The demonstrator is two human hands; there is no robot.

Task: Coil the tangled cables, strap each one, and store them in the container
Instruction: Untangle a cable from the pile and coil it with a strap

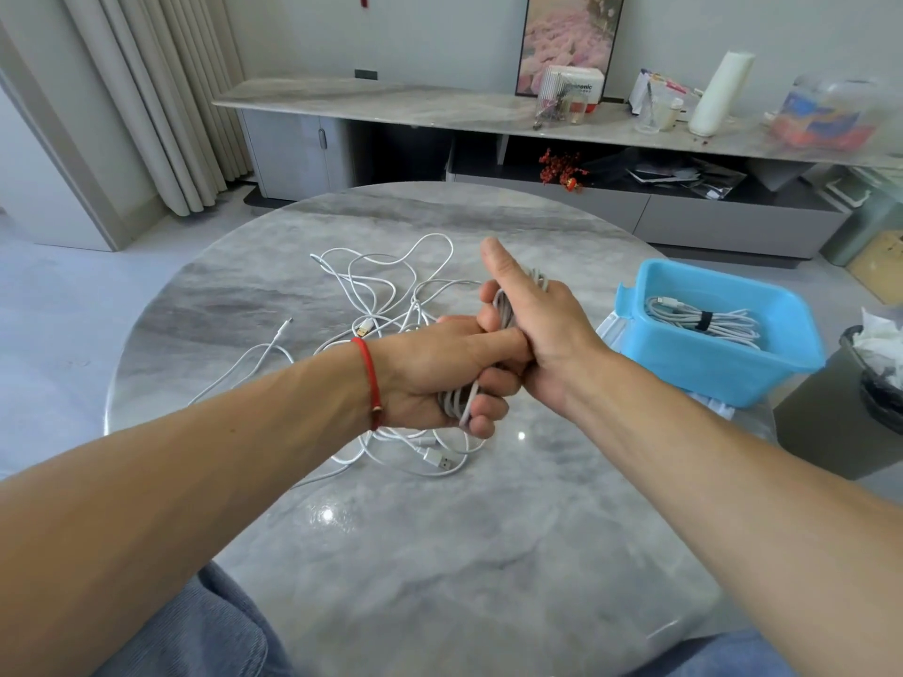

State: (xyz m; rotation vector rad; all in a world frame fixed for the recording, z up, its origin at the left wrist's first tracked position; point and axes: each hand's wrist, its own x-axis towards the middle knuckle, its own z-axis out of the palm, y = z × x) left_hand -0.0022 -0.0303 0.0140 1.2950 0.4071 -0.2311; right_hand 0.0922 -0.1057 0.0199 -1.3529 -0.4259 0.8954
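Observation:
A coiled white cable (pixel 457 400) is held above the round marble table (pixel 440 554). My left hand (pixel 430 371), with a red string on its wrist, grips the lower part of the coil. My right hand (pixel 537 329) wraps the upper part, thumb pointing up. Behind and under the hands lies a tangle of loose white cables (pixel 381 285), with a USB plug (pixel 442 462) near the front. At the right stands a blue container (pixel 723 368) holding one coiled cable (pixel 703 322) bound with a black strap.
A dark waste bin (pixel 874 378) with a black liner stands right of the table. A long marble sideboard (pixel 391 97) with boxes, a white roll and jars runs along the back wall. Curtains hang at the left.

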